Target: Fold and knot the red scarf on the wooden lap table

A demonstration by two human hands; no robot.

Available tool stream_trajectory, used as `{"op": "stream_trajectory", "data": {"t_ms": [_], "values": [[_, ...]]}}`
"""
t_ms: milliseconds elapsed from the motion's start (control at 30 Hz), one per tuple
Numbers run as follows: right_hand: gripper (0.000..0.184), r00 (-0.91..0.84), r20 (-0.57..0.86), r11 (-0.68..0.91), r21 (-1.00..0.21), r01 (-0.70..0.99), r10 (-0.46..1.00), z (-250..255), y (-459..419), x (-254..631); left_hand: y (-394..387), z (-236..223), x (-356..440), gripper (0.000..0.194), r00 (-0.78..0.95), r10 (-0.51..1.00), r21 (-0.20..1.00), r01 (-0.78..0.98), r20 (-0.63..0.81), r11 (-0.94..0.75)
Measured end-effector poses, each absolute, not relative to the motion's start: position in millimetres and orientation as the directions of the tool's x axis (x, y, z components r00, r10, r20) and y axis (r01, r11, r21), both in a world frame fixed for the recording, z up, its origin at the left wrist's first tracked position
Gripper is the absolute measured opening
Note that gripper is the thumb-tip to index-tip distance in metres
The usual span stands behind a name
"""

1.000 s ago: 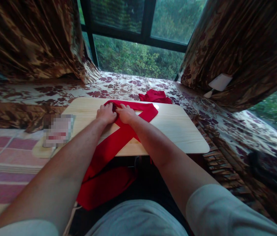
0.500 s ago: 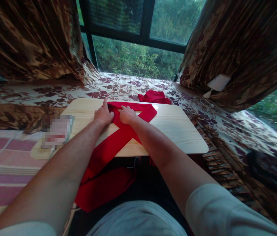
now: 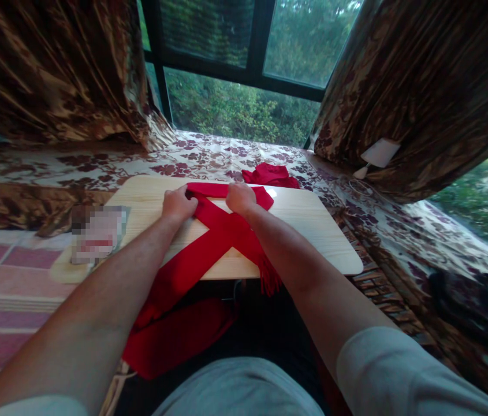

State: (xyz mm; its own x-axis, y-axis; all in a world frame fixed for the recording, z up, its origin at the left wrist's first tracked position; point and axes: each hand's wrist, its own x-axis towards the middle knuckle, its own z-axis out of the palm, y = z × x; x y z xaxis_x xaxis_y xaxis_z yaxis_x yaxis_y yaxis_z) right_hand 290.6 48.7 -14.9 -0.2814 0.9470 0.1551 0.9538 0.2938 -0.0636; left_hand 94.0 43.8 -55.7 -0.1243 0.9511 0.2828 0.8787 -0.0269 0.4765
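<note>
A long red scarf (image 3: pixel 209 242) lies crossed over itself on a light wooden lap table (image 3: pixel 304 231). One end hangs off the near edge, and a fringed end dangles by my right forearm. My left hand (image 3: pixel 177 204) is curled, fingers closed on the left corner of the scarf's far fold. My right hand (image 3: pixel 240 198) is closed on the fold further right. The two hands are apart along that fold.
A second bunched red cloth (image 3: pixel 271 174) lies just beyond the table on a floral cover (image 3: pixel 209 157). A blurred flat item (image 3: pixel 97 233) rests at the table's left end. Brown patterned curtains (image 3: pixel 425 81) flank a window (image 3: pixel 244 69). A striped mat (image 3: pixel 5 289) is at left.
My hands were together at the fold's middle and have moved apart. The right hand slid right along the fold; the crossing strands show more, with the fringed end now visible.
</note>
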Motion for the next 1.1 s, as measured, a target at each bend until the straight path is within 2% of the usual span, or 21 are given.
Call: {"op": "stream_trajectory", "data": {"t_ms": [100, 167, 233, 333, 467, 700, 867, 1100], "values": [[0.033, -0.097, 0.273, 0.119, -0.063, 0.991, 0.957, -7, 53, 326, 35, -49, 96, 0.054, -0.121, 0.905, 0.367, 0.929, 0.407, -0.04], [0.036, 0.059, 0.265, -0.029, -0.115, 0.993, 0.962, -7, 58, 353, 32, -47, 99, 0.059, -0.088, 0.894, 0.316, 0.947, 0.439, -0.062], [0.045, 0.148, 0.193, -0.113, -0.183, 0.977, 0.97, -12, 63, 378, 32, -46, 103, 0.065, -0.004, 0.922, 0.268, 0.957, 0.388, -0.109], [0.061, 0.079, 0.083, -0.057, -0.243, 0.968, 0.993, -23, 69, 404, 36, -50, 108, 0.075, 0.082, 0.972, 0.211, 0.969, 0.219, -0.129], [0.059, 0.051, 0.083, -0.031, -0.233, 0.972, 0.995, -35, 70, 418, 41, -56, 112, 0.084, 0.076, 0.992, 0.194, 0.976, 0.098, -0.094], [0.065, 0.019, 0.151, 0.028, -0.308, 0.951, 0.988, -40, 71, 425, 46, -59, 107, 0.084, 0.045, 0.993, 0.151, 0.987, 0.105, -0.061], [0.055, 0.003, 0.168, 0.058, -0.355, 0.933, 0.986, -41, 69, 425, 52, -63, 101, 0.09, 0.091, 0.995, 0.127, 0.987, 0.028, -0.094], [0.048, 0.118, 0.207, -0.022, -0.417, 0.908, 0.971, -43, 66, 440, 65, -66, 116, 0.092, 0.136, 0.991, 0.099, 0.986, 0.017, -0.137]]}}
